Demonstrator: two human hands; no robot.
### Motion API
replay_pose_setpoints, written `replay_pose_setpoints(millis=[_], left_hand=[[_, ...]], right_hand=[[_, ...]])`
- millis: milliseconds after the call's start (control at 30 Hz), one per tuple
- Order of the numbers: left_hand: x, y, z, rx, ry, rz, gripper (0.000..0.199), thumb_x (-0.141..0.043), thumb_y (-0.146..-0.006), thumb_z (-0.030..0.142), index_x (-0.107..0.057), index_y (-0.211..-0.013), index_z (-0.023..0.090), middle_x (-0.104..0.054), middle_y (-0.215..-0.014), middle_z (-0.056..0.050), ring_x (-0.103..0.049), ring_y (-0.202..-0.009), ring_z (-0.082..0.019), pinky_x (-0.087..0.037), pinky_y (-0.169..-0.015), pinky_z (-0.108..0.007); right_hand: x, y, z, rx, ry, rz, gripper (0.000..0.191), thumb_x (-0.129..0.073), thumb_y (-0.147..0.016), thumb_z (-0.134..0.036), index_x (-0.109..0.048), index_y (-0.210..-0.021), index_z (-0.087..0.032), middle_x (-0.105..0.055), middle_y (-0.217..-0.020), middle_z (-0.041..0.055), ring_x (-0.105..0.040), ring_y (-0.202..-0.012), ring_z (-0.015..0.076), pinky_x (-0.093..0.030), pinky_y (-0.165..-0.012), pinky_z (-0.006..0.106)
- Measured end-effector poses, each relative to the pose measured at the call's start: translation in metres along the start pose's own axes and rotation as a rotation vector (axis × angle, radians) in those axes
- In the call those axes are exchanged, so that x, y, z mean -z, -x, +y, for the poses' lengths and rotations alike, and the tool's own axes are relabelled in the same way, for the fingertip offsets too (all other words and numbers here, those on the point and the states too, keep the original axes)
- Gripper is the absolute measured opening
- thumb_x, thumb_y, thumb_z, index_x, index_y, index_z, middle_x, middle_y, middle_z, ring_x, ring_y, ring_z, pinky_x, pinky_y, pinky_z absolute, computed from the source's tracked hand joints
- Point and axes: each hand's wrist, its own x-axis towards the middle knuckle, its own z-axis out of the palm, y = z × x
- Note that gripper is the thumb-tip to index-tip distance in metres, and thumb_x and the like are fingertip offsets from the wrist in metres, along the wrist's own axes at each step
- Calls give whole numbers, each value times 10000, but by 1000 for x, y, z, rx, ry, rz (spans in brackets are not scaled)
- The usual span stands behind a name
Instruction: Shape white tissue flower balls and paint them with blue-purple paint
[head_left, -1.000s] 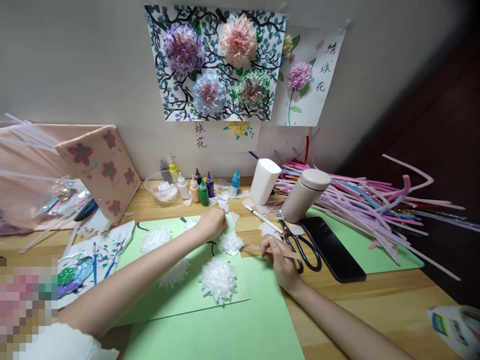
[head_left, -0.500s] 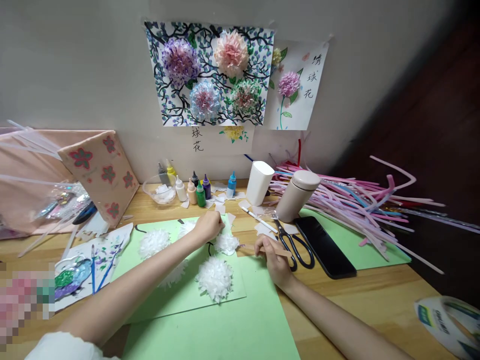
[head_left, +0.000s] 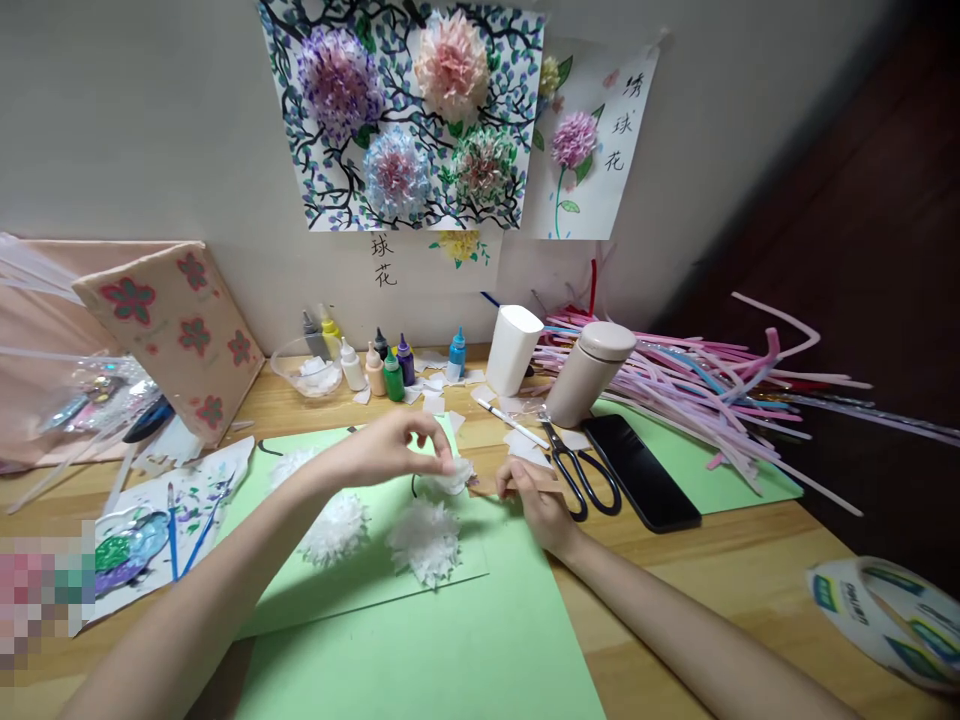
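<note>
My left hand is over the green sheet, its thumb and fingers closed at a small white paper flower; whether they pinch a petal is too small to tell. My right hand is closed around a flat wooden stick, whose left tip is beside that flower. White ruffled paper flowers lie on the green board, one at the front right, one left of it, and another partly behind my left forearm.
Black scissors, a phone and a beige cup stand or lie right of my right hand. Paint bottles line the wall side. Paintbrushes lie left; a tape roll is at the right.
My left hand has moved lower and nearer the small flower, uncovering its wrist-side fingers. My right hand still holds the stick. The view has tilted down slightly.
</note>
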Motion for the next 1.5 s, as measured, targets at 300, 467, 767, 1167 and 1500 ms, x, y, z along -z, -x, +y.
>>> replay_pose_setpoints(millis=[300,467,767,1167,1500], left_hand=[[-65,-24,-21,82,-339,148,104,-655,-678,309,-693,-711,218,-589,-751,-34,-497,-832,-197,-364,-676,-259],[-77,-26,-22,68,-472,290,88,-620,-716,275,-673,-707,205,-556,-753,-41,-462,-783,-186,-349,-625,-270],[-77,-29,-23,87,-550,336,110,-556,-741,216,-636,-671,188,-536,-755,-40,-446,-775,-175,-361,-644,-274],[-61,-28,-29,187,-604,374,188,-427,-843,265,-584,-804,170,-574,-817,-60,-513,-785,-187,-361,-651,-281],[-52,-31,-62,267,-544,255,218,-443,-703,45,-612,-766,167,-648,-813,-58,-582,-770,-192,-378,-618,-248]], right_hand=[[-1,-5,-1,-106,-46,-46,401,-276,-922,-375,-519,-666,-186,-514,-623,1,-501,-596,121,-401,-580,241],[0,-2,0,-89,-52,51,414,-258,-924,-367,-494,-634,-191,-503,-596,-2,-493,-571,122,-393,-569,249],[0,1,-2,66,96,-32,396,-244,-931,-298,-475,-626,-195,-491,-595,2,-482,-600,132,-374,-618,275],[-2,-1,-2,-2,91,-85,365,-279,-929,-323,-512,-677,-198,-538,-666,12,-513,-656,140,-382,-644,272],[-5,-5,0,-72,47,-106,368,-265,-933,-340,-494,-683,-196,-501,-656,4,-495,-657,133,-386,-628,259]])
